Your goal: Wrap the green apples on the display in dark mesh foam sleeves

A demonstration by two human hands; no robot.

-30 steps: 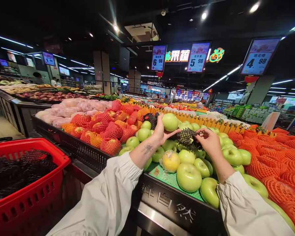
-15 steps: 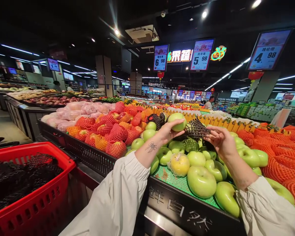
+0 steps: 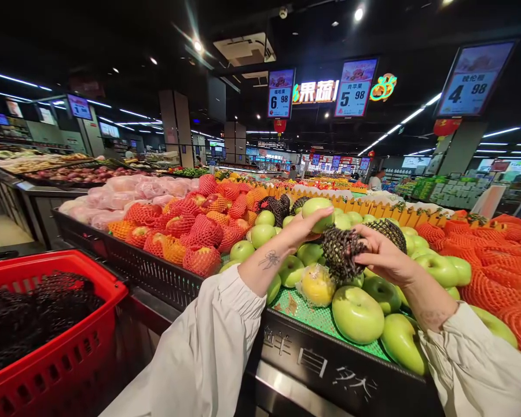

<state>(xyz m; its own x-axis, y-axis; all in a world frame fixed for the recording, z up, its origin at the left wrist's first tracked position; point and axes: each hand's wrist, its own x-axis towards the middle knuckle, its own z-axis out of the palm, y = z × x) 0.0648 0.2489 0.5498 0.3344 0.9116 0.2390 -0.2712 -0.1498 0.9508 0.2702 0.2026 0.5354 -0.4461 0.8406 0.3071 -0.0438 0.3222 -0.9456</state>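
My left hand is closed around a green apple, held up above the pile of green apples in the black display bin. Just to its right, my right hand grips a black foam net sleeve, stretched open near the apple. A second netted apple shows behind my right hand. A yellowish fruit in clear wrap lies below both hands.
A red basket holding black net sleeves stands at the lower left. Red and orange netted fruit fills the neighbouring bin; more orange nets lie at the right. Price signs hang overhead. A person stands far back.
My right hand has pulled the black net down and closer to me, and bunched it wider open. My left hand kept the apple raised and shifted only slightly. The camera tilted a little.
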